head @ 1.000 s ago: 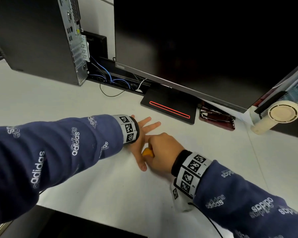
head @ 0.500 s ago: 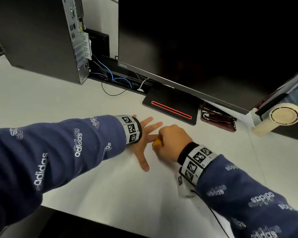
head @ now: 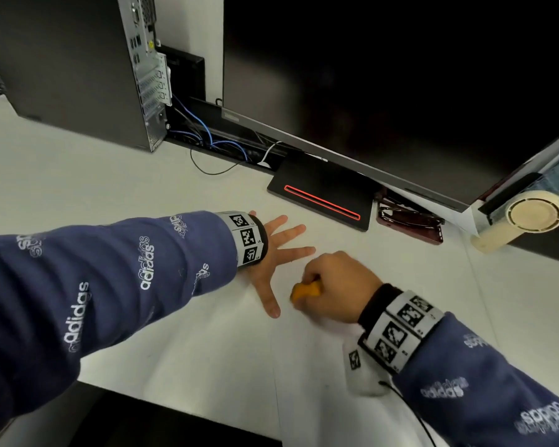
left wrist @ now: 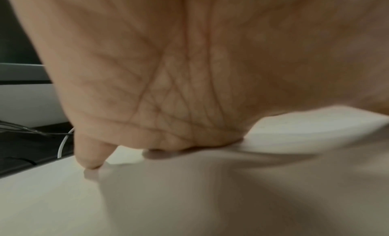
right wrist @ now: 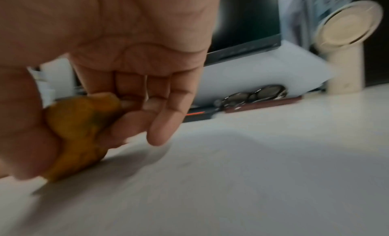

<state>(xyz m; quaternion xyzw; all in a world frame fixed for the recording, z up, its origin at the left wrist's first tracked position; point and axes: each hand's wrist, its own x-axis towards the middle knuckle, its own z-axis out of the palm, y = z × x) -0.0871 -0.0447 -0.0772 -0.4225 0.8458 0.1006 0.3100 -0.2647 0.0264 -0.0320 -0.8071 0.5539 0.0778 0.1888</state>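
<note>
My left hand (head: 273, 253) lies flat on the white desk (head: 78, 188) with its fingers spread; in the left wrist view the palm (left wrist: 168, 73) and a fingertip (left wrist: 90, 163) press on the surface. My right hand (head: 329, 285) grips a small orange cloth-like wad (head: 305, 291), pressed to the desk just right of the left thumb. In the right wrist view the wad (right wrist: 80, 128) sits between thumb and curled fingers (right wrist: 160, 116) and touches the desktop.
A dark monitor (head: 384, 75) on a black base with a red line (head: 320, 196) stands behind the hands. A PC tower (head: 78, 59) with cables is at the back left. Glasses on a dark red case (right wrist: 258, 96) and a beige fan (head: 526, 217) are at the right.
My right hand with the orange wad slid forward toward the monitor, then back toward me and to the right. The left hand stayed flat in place.
</note>
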